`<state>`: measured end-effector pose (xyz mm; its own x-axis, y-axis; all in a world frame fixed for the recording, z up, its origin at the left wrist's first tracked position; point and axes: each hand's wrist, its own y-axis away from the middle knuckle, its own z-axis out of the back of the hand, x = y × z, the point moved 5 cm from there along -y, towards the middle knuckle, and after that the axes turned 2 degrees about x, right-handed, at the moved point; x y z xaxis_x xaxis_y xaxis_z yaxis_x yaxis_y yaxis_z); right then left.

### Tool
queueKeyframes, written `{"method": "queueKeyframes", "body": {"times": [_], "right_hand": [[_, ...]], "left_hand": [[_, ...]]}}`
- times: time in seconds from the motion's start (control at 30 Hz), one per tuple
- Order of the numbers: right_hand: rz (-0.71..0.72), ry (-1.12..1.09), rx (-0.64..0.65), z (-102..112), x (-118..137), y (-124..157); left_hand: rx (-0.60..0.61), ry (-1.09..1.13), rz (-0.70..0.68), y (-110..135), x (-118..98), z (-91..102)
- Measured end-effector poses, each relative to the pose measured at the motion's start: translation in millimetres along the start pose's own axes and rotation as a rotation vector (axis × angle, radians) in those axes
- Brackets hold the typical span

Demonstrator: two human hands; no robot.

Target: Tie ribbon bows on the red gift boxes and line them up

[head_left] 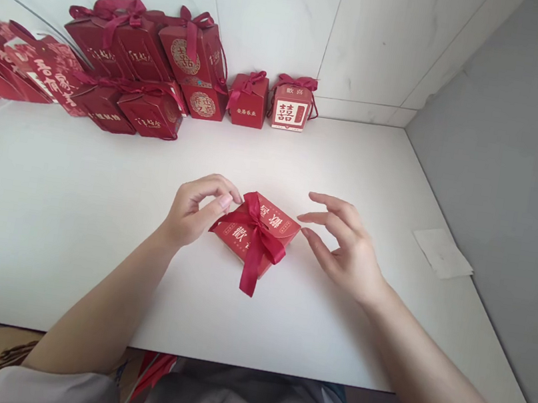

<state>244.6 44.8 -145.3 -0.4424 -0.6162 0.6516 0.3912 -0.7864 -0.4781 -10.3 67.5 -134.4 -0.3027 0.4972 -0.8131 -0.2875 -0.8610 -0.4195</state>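
Observation:
A red gift box (283, 222) with pale Chinese characters lies on the white table in front of me, turned at an angle. A dark red ribbon (253, 253) is tied in a bow over its top, with one tail hanging past the near edge. At the box's left corner is my left hand (194, 210), its fingers bent and the thumb apart from them; whether the fingertips touch the ribbon I cannot tell. My right hand (343, 243) is open by the right corner, fingers spread, with the fingertips at or very near the box edge.
Along the tiled wall stand stacked red gift boxes (142, 51) with bows, and two single ones, a red box (248, 104) and a white-fronted box (290, 112). Flat red cartons (41, 63) lean at far left. A white paper (443, 253) lies near the right edge, beside a grey wall (517, 164).

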Motion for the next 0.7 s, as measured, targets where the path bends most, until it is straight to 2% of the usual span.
{"method": "queueKeyframes", "body": {"times": [0.07, 0.1, 0.17, 0.27, 0.37, 0.53, 0.6, 0.7], "right_hand": [[-0.087, -0.043, -0.041, 3, -2, 1], [-0.154, -0.110, -0.017, 2, -4, 2], [-0.304, -0.334, 0.099, -3, -4, 4], [-0.465, -0.743, 0.321, -17, 3, 9], [-0.508, -0.995, 0.468, -28, 14, 11], [-0.505, -1.163, 0.679, -39, 26, 15], [-0.518, -1.176, 0.680, -39, 26, 15], [-0.538, -1.164, 0.593, -37, 20, 13]], "left_hand": [[-0.034, 0.075, 0.047, 0, 3, 0.8], [-0.053, 0.090, 0.070, -1, 5, 0.8], [-0.058, 0.092, 0.114, -1, 7, -1.4], [0.020, 0.119, 0.195, -1, 10, -9.6], [0.056, 0.133, 0.228, 0, 10, -13.4], [0.101, 0.167, 0.265, 2, 9, -10.7], [0.144, 0.219, 0.286, 3, 9, -9.8], [0.225, 0.305, 0.313, 5, 5, -10.2]]}}
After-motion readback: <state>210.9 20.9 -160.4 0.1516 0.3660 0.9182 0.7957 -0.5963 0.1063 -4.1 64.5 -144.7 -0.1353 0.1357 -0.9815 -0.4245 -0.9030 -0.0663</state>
